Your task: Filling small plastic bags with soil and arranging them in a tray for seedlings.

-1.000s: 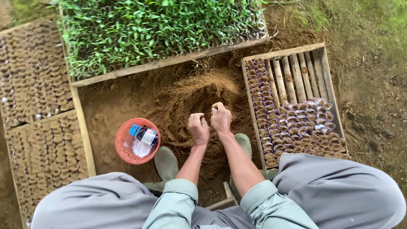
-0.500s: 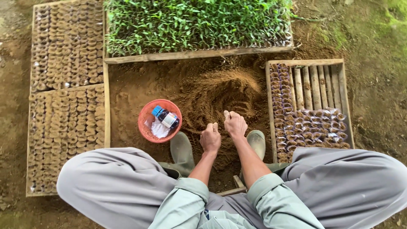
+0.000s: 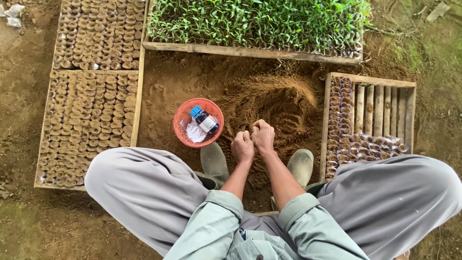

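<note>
Soil (image 3: 284, 103) lies heaped on the ground between the seedling tray (image 3: 255, 24) and the boots, and both fists, left hand (image 3: 243, 147) and right hand (image 3: 263, 136), stay closed and touching at its near edge, as half a second ago, beside the red basket (image 3: 180, 127).

Outdoor plot, daylight, soft and even, no hard shadows.
Ground (image 3: 183, 96): bare brown earth, damp-looking, loose and crumbly.
Mossy green patch (image 3: 433, 43): far and to the right of the hand, at the edge of the earth.
Wooden frames (image 3: 139, 91): weathered planks laid flat on the ground, left, ahead and right of the hand.
Pale scraps (image 3: 12, 14): far left corner, lying on the dirt; kind cannot be told.
</note>
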